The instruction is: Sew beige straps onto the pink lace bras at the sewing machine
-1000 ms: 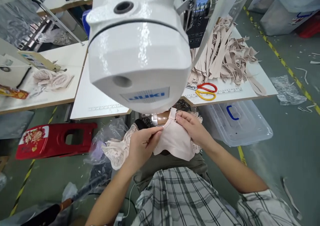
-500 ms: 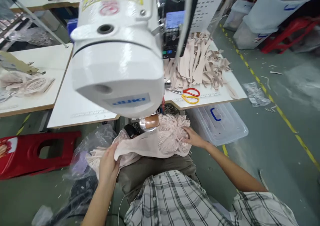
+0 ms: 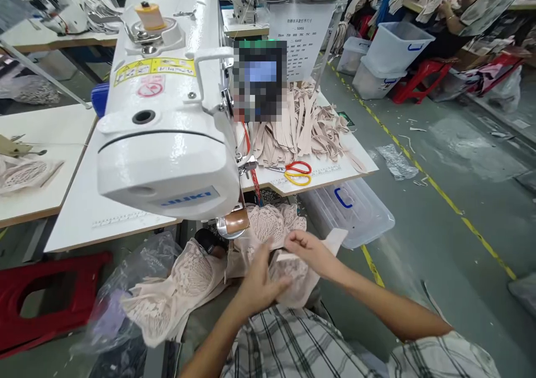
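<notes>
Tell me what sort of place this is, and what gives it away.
Most likely a garment factory's sewing floor. A white JUKI sewing machine stands at a worktop, a heap of beige fabric strips lies on it near the scissors, and beige lace bras lie below.

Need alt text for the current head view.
A person's left hand and right hand handle a pale pink garment piece near a white JUKI sewing machine. Beige strips and red-and-yellow scissors lie on the tabletop at right.
</notes>
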Demonstrator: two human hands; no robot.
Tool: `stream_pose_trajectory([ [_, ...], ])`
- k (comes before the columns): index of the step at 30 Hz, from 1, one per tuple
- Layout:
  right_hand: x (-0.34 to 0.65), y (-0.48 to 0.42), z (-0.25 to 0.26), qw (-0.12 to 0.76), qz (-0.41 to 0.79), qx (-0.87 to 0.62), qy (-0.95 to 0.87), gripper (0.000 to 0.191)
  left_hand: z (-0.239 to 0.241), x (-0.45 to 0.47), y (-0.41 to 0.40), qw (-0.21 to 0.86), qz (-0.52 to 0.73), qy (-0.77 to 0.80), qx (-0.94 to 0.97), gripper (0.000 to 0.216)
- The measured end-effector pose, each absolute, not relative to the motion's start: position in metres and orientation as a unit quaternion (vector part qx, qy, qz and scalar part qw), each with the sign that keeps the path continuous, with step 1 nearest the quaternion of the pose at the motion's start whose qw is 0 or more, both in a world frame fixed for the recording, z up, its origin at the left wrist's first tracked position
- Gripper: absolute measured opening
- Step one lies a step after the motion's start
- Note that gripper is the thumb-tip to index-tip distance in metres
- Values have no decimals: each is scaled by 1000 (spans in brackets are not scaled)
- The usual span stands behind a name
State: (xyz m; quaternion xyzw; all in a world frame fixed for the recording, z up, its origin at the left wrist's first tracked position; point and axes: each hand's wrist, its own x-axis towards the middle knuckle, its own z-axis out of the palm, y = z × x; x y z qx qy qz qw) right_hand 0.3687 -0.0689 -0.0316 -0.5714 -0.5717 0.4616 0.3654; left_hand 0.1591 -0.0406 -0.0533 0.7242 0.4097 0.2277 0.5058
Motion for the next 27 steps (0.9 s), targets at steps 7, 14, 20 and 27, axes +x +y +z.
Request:
stream_pose_trajectory([
  [7,436,45,-10,380,276,-664,-581,24,-36,164,-38,756,85,372,532,67],
  [14,497,128,-1,306,-19,-691,-655,20,-16,142,-28,687,140,442,560,65],
  [20,417,35,15,304,141,-480,-810,25,12,132,-34,523,211,462,684,33],
  [27,340,-19,13,135,358,-350,-855,23,34,130,-22,519,61,459,718,31],
])
